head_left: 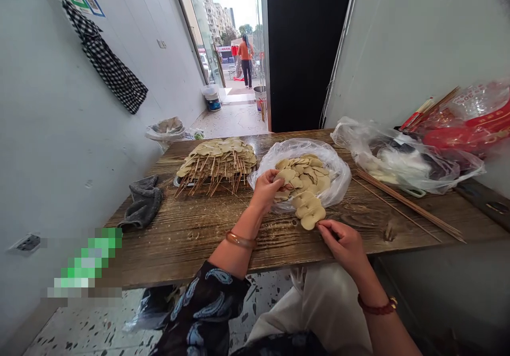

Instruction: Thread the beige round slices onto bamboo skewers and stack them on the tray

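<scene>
My right hand (345,247) pinches the near end of a skewer, mostly hidden by the slices on it. Several thin, round, pale-yellow slices (308,211) overlap along that skewer, just beyond my fingertips. Over the left side of a bowl lined with clear plastic (340,178), my left hand (266,190) is closed, thumb and fingers pinching one such slice (287,175). Loose slices (306,167) are heaped in the bowl. Left of it lies a stack of filled skewers (217,159), bare stick ends pointing towards me.
Bare wooden skewers (410,204) lie on the wooden table (191,244) at the right. Behind them are a clear plastic bag (402,157) and red packaging (458,135). A grey cloth (142,201) rests at the left edge. Outside the doorway stands a person (245,61).
</scene>
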Demonstrator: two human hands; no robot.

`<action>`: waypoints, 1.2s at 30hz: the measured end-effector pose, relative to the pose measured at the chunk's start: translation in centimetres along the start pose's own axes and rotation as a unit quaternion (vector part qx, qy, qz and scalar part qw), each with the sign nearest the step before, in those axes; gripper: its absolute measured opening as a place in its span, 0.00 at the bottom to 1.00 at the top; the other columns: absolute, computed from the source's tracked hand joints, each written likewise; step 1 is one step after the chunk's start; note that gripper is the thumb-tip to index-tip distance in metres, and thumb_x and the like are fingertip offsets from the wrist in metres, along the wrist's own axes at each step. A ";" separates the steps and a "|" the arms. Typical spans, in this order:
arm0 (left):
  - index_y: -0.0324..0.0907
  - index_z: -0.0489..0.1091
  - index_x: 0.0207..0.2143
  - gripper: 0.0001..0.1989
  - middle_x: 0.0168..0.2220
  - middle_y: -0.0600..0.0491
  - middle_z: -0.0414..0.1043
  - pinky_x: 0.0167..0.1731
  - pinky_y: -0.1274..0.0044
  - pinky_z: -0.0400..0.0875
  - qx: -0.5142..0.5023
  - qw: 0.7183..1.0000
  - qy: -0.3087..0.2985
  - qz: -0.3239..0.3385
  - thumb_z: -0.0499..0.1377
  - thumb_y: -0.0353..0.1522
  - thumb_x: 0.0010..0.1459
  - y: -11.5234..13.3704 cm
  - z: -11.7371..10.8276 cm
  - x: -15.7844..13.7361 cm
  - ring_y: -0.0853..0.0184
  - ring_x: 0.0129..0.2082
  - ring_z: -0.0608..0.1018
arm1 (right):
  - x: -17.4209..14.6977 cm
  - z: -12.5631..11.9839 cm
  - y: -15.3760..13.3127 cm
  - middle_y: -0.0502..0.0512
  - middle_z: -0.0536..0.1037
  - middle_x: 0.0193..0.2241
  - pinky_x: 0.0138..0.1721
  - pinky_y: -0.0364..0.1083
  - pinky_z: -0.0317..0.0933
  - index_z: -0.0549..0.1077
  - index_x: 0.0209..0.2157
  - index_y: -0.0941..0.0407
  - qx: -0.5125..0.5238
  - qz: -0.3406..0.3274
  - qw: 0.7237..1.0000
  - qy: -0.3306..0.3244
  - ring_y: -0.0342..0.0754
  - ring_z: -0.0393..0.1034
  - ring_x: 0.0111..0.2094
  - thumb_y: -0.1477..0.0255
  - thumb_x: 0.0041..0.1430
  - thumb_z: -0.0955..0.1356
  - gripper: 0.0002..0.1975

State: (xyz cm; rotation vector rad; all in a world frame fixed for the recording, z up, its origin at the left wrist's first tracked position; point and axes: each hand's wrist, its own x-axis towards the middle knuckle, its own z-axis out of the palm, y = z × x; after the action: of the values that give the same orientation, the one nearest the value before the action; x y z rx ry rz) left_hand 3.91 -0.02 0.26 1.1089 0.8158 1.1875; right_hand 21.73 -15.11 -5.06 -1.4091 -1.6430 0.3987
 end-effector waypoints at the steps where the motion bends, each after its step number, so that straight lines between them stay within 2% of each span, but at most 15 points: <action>1: 0.38 0.66 0.32 0.14 0.23 0.58 0.70 0.21 0.82 0.66 -0.008 1.000 -0.002 -0.005 0.64 0.29 0.41 0.1 0.0 0.0 0.75 0.19 0.72 | 0.0 0.0 0.0 0.53 0.80 0.32 0.36 0.43 0.64 0.75 0.34 0.56 0.000 -0.002 1.000 0.001 0.47 0.74 0.34 0.67 0.62 0.63 0.11; 6: 0.38 0.67 0.32 0.18 0.23 0.57 0.71 0.20 0.83 0.64 -0.032 0.999 0.001 -0.014 0.67 0.33 0.38 0.2 -0.1 -0.2 0.75 0.20 0.72 | 0.0 0.0 0.0 0.54 0.80 0.33 0.36 0.43 0.64 0.76 0.34 0.56 -0.005 -0.004 1.000 0.002 0.48 0.75 0.34 0.67 0.61 0.63 0.11; 16: 0.38 0.69 0.30 0.19 0.21 0.58 0.69 0.18 0.83 0.61 -0.022 1.000 0.006 -0.021 0.69 0.37 0.37 0.5 -0.4 -0.1 0.76 0.18 0.70 | 0.0 0.1 0.0 0.54 0.80 0.33 0.34 0.43 0.65 0.76 0.34 0.55 -0.015 -0.026 1.000 0.000 0.48 0.75 0.33 0.67 0.62 0.63 0.11; 36: 0.37 0.68 0.31 0.18 0.21 0.56 0.71 0.18 0.83 0.60 -0.002 0.999 -0.028 -0.021 0.68 0.37 0.39 0.4 -0.5 -0.2 0.75 0.18 0.72 | 0.0 -0.2 -0.2 0.55 0.81 0.33 0.36 0.45 0.67 0.76 0.34 0.55 0.003 0.002 1.000 0.003 0.50 0.75 0.34 0.66 0.60 0.64 0.11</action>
State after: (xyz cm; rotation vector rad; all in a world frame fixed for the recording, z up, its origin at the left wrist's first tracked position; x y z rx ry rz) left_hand 3.25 -0.05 0.46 1.1116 0.7894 1.1190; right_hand 21.76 -15.24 -4.88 -1.4076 -1.6338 0.4006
